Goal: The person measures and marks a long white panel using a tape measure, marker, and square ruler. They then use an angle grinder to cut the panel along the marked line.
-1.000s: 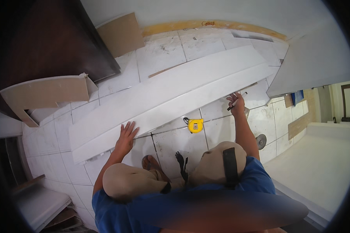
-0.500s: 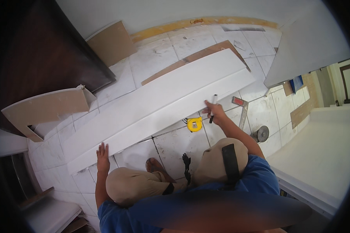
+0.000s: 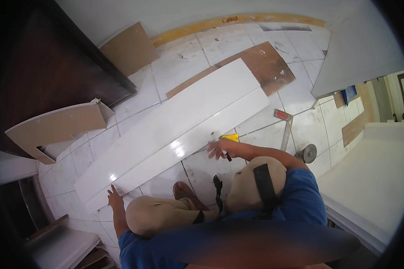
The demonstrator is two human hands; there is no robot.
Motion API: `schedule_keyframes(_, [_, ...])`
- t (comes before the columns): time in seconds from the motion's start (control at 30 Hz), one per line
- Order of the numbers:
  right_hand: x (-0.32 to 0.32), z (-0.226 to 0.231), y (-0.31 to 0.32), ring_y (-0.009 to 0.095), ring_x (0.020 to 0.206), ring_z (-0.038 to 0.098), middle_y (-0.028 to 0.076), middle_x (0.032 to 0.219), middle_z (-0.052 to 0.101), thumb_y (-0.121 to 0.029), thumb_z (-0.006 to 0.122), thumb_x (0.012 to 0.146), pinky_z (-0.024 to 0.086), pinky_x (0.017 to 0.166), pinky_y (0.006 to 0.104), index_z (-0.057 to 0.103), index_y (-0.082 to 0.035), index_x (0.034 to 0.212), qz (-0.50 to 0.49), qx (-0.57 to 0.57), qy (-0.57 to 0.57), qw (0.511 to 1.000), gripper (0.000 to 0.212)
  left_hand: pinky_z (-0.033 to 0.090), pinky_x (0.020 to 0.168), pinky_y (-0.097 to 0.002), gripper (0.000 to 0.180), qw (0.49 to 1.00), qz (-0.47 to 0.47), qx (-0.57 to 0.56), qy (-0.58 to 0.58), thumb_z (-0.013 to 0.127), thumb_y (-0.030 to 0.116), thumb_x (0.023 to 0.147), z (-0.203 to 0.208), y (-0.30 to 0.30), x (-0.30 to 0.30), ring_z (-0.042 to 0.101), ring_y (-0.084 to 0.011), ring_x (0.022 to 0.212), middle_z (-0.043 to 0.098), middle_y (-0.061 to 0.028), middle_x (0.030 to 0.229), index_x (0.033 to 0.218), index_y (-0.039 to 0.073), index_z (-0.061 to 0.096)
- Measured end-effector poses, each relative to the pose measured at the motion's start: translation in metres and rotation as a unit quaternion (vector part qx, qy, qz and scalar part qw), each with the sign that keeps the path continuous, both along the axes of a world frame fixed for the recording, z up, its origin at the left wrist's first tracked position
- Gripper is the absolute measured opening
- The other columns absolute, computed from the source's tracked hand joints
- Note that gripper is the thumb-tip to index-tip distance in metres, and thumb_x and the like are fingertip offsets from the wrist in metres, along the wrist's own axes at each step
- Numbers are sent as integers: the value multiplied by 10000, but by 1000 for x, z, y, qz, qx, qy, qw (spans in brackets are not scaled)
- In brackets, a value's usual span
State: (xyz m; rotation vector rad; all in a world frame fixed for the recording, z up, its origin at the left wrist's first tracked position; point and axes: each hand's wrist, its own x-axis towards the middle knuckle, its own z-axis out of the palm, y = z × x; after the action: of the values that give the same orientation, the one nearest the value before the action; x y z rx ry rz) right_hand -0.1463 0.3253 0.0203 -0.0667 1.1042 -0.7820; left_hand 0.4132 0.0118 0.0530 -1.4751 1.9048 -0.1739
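Note:
A long white panel (image 3: 184, 121) with a lengthwise ridge or fold lies slantwise on the floor in front of me. My left hand (image 3: 115, 197) touches its near edge close to the left end, index finger stretched out on the surface. At the near edge, right of the middle, is my right hand (image 3: 222, 148), smeared by motion. A black-and-white marker (image 3: 229, 157) sticks out from its fingers, mostly hidden. Behind that hand shows part of a yellow tape measure (image 3: 230, 137).
A brown board (image 3: 274, 74) lies partly under the panel's far side. Right of me are a square (image 3: 286, 130) with a red-marked handle and a grey disc-shaped object (image 3: 309, 153). Brown offcuts (image 3: 54, 130) stand at the left. A small black item (image 3: 217, 188) lies between my legs.
The white panel has shifted left and toward me, baring more of the brown board. My right hand has moved left with the marker, now covering part of the tape measure. My left fingers have bent.

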Motion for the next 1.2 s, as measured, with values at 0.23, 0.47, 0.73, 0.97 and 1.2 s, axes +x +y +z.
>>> schedule_keyframes(0.23, [-38, 46, -9, 154, 577, 630, 132, 819, 741, -316, 658, 953, 515, 557, 305, 692, 26, 988, 7, -76, 305, 949, 345, 487, 1020, -446, 745, 981, -106, 83, 138, 740, 429, 819, 13, -63, -100, 606, -371, 1186, 650, -208, 1260, 1422, 56, 512])
schedule_keyframes(0.47, [-90, 6, 132, 380, 938, 674, 199, 1027, 690, -187, 683, 858, 533, 829, 460, 694, -55, 1127, -128, 22, 728, 673, 300, 466, 1026, -446, 725, 890, -319, 201, 256, 729, 443, 844, 57, -39, -378, 594, -390, 1179, 632, -225, 1274, 1415, 48, 521])
schedule_keyframes(0.73, [-79, -11, 226, 418, 1177, 525, 204, 1277, 565, -210, 730, 839, 475, 950, 498, 534, -51, 1373, -160, 262, 744, 593, 590, 341, 1166, -425, 1086, 885, -321, 186, 282, 748, 661, 732, 14, 40, -583, 352, -404, 1436, 314, -275, 1565, 1538, 63, 334])
schedule_keyframes(0.97, [-101, 0, 242, 405, 1123, 582, 230, 1190, 578, -206, 745, 830, 485, 940, 472, 513, -4, 1372, -170, 290, 657, 675, 624, 288, 1201, -417, 1171, 909, -220, 181, 305, 691, 728, 749, -6, 36, -636, 260, -388, 1488, 194, -282, 1612, 1568, 27, 234])
schedule_keyframes(1.2, [-109, -16, 248, 433, 1050, 622, 244, 1186, 585, -226, 747, 777, 505, 908, 494, 517, 12, 1351, -204, 273, 641, 688, 662, 355, 1158, -392, 1182, 885, -126, 248, 374, 611, 792, 762, -16, 38, -666, 406, -398, 1408, 362, -293, 1534, 1562, 6, 239])
